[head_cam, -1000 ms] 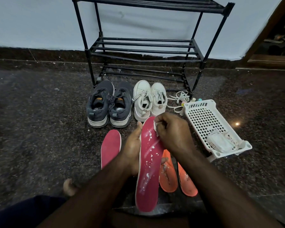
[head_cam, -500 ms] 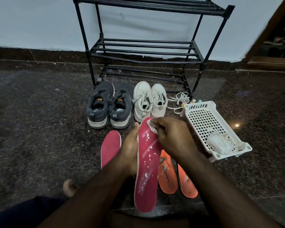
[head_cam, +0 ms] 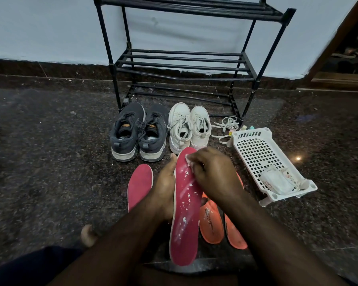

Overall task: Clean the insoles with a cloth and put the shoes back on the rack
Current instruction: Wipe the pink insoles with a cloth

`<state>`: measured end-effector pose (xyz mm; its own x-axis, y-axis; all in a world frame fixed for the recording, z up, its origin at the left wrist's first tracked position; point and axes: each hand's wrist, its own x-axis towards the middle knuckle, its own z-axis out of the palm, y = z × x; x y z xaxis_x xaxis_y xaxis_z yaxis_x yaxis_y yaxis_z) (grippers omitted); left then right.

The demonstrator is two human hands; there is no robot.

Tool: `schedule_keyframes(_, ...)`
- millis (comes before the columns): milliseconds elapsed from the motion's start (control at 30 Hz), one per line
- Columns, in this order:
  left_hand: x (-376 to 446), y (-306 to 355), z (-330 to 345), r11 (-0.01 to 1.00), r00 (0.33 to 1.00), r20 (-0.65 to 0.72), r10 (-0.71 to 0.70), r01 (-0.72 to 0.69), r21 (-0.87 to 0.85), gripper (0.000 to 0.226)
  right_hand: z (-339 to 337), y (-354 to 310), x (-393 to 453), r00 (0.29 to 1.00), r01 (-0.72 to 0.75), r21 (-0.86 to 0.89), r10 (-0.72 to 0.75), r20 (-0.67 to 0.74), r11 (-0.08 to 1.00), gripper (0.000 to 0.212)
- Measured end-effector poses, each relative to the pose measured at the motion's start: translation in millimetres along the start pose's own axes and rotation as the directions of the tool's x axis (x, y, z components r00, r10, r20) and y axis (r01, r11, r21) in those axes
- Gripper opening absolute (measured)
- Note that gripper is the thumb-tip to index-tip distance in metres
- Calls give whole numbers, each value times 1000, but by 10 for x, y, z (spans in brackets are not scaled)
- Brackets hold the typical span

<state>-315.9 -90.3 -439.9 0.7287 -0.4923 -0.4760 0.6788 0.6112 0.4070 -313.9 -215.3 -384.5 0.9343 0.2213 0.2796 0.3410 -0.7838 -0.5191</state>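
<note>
One red insole [head_cam: 185, 205] is being steadied upright by the left hand [head_cam: 165, 188], exposing its face. The right hand [head_cam: 213, 172] is pinching a white cloth [head_cam: 189, 162], rubbing near the toe.

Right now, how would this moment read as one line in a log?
step: wiping insole | left hand: holds red insole | right hand: rubs cloth near its toe | shoes: on floor, rack bare

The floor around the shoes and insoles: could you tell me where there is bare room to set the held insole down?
Bare floor lies left of the grey shoes and the pink insole on the floor. It is crowded to the right: orange insoles lie under the right hand, with the white basket beside them.
</note>
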Motion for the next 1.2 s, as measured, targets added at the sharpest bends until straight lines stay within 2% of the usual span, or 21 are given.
schedule_keyframes(100, -26, -19, 42, 999, 1000, -15, -27, 28, 19, 73, 19, 21, 16, 1000, -7, -7, 7, -28, 1000, 21)
schedule_keyframes(267, -43, 32, 55, 997, 999, -40, 30, -32, -74, 70, 99, -148, -76, 981, 121, -14, -118, 155, 993, 25)
schedule_keyframes(433, -102, 36, 116, 999, 998, -50, 31, -33, -38, 74, 47, -29, -4, 1000, -11, 39, 11, -4, 999, 15)
schedule_keyframes(467, -91, 33, 102, 999, 997, -63, 33, -36, -39, 73, 68, -47, -4, 1000, -6, 8, 6, 14, 1000, 15)
schedule_keyframes(533, -91, 33, 95, 998, 995, -82, 52, -55, -28, 74, 131, -126, -43, 990, 37, -54, -30, 136, 998, 19)
schedule_keyframes(633, -86, 58, 78, 998, 991, -117, 67, -66, 14, 83, 98, -189, -70, 962, 54, -62, -35, 271, 997, 19)
schedule_keyframes(667, -84, 64, 68, 998, 991, -115, 64, -63, 14, 85, 67, -176, -56, 965, 33, -43, -20, 263, 999, 18)
schedule_keyframes(767, -107, 74, 90, 995, 992, -89, 87, -90, -31, 80, 28, -155, -37, 996, -20, 22, 18, 89, 1000, 15)
schedule_keyframes(800, -117, 76, 99, 995, 992, -80, 93, -96, -29, 79, 46, -165, -37, 996, -8, 8, 7, 83, 1000, 14)
schedule_keyframes(900, -138, 92, 122, 996, 992, -87, 92, -91, 18, 82, 109, -234, -79, 964, 23, -101, 5, 267, 995, 15)
schedule_keyframes(967, -149, 126, 118, 995, 991, -103, 86, -82, 48, 86, 49, -232, -70, 943, -15, -72, 37, 329, 997, 13)
schedule_keyframes(1133, -203, 164, 134, 992, 992, -21, 123, -123, -23, 89, -93, -46, -9, 979, -168, 109, 153, 138, 980, 9)
schedule_keyframes(1200, -219, 172, 139, 991, 991, -6, 134, -134, -6, 86, -86, -17, -15, 980, -176, 103, 165, 111, 979, 10)
